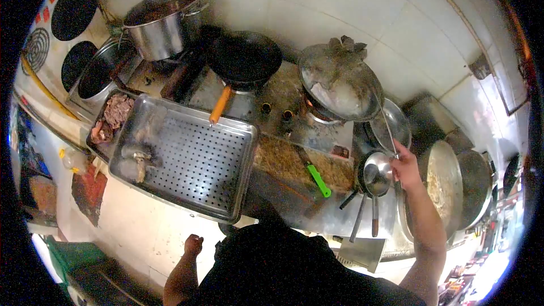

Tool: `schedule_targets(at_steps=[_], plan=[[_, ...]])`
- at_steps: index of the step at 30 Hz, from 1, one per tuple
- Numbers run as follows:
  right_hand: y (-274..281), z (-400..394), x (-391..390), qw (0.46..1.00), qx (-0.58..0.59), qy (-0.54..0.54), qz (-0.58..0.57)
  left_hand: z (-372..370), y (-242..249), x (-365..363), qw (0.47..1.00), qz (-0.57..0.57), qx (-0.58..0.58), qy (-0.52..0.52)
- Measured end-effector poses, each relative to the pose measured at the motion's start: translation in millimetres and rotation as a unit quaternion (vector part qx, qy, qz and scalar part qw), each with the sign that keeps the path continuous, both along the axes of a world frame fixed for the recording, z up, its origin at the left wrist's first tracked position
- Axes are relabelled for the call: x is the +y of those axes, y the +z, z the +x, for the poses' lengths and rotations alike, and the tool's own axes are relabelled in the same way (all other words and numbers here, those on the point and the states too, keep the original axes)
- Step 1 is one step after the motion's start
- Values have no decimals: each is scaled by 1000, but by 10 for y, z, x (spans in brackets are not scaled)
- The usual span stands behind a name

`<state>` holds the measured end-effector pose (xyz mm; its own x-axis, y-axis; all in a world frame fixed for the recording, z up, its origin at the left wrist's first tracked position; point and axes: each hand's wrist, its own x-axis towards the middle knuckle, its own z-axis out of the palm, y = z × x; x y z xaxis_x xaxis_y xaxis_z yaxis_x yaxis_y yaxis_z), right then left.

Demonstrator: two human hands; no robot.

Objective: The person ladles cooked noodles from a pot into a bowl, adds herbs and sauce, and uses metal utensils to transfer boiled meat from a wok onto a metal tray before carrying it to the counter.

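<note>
My right hand [407,169] is closed around the thin handle of a long-handled metal utensil [387,122]. Its handle slants up to the rim of a wok [371,82]; the working end cannot be made out. The wok stands over a lit burner, with cloudy, steaming liquid and pale pieces inside. Dark lumpy pieces [347,47] rise at its far edge. My left hand [194,245] hangs low in a loose fist, apart from everything, below a perforated metal tray [198,153]. A few greyish pieces [139,161] lie at the tray's left end.
Left of the wok sits a black pan [245,59] with an orange handle, then a tall steel pot [164,28]. Meat [118,110] fills a smaller tray. A green-handled knife [318,180] lies near the front. Ladles [377,174] and large pans [445,187] stand at right.
</note>
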<state>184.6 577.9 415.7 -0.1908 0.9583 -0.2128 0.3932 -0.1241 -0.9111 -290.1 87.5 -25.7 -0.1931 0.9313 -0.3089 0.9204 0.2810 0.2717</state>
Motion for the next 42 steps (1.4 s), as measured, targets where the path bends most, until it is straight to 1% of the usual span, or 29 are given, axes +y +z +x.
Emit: schedule_targets(at_steps=[2, 3, 4, 6, 7, 8, 10, 11, 13, 14, 16, 17, 19, 21, 22, 23, 24, 25, 26, 28, 29, 30, 31, 35, 37, 38, 40, 42], plan=[[133, -30, -123, 1000, -4, -5, 8, -35, -125, -52, 980, -1, -124, 153], [187, -46, -178, 1000, -7, -9, 17, 56, 7, 39, 879, -41, -263, 396], [237, -55, -221, 1000, -8, -10, 17, 59, 134, 129, 879, -41, -265, 396], [315, -64, -295, 998, -36, 6, 43, 44, 214, 200, 936, -50, -151, 313], [330, -56, -328, 998, -37, 4, 43, -28, 92, 159, 965, -34, -122, 229], [338, -47, -366, 998, -32, -4, 47, -86, -56, 122, 966, -34, -123, 227], [376, -40, -435, 998, -28, -16, 52, -167, -283, 69, 980, 36, -123, 152], [412, -49, -464, 999, -8, -7, 52, -160, -232, 108, 980, 36, -124, 150], [510, -98, -532, 998, 12, 0, 54, -142, -44, 242, 969, -5, -135, 206], [573, -151, -570, 998, -5, -10, 64, -162, -35, 263, 970, -5, -135, 204], [622, -168, -584, 997, -22, -21, 73, -184, -4, 259, 962, 0, -179, 207], [637, -133, -572, 997, -33, -14, 68, -210, -98, 211, 962, -1, -179, 205], [623, -97, -575, 997, -44, -6, 63, -315, -443, 111, 985, 85, -113, 101], [552, -85, -592, 999, -13, -9, 28, -359, -514, 105, 986, 97, -99, 89], [527, -96, -613, 999, -15, -8, 28, -356, -548, 79, 987, 107, -86, 79], [501, -122, -639, 1000, -26, -5, 11, -310, -415, 108, 987, 108, -86, 81], [453, -136, -662, 999, -36, -2, -7, -245, -196, 154, 980, 80, -112, 146], [326, -46, -649, 1000, 5, 0, -14, -199, 39, 217, 967, 52, -136, 209], [274, -68, -654, 1000, 5, 1, -14, -200, 78, 223, 967, 52, -135, 210], [212, -127, -678, 1000, 1, -21, -14, -196, 156, 237, 945, 21, -167, 280], [212, -144, -677, 1000, 0, -21, -15, -241, 64, 200, 945, 20, -167, 281], [227, -156, -690, 1000, 3, -19, -19, -336, -199, 102, 964, 46, -149, 214], [247, -168, -703, 1000, 5, -16, -23, -386, -346, 39, 978, 71, -130, 145], [420, -219, -730, 998, 13, -45, -32, -403, -403, 2, 984, 55, -95, 138], [573, -240, -748, 999, 14, -30, -19, -414, -485, -12, 987, 86, -78, 113], [646, -245, -758, 999, 14, -30, -19, -408, -478, -2, 987, 87, -79, 113], [779, -241, -768, 999, -14, -33, 1, -401, -463, 24, 979, 88, -140, 119], [908, -277, -795, 999, -20, -45, 7, -397, -546, 49, 981, 87, -128, 116]])
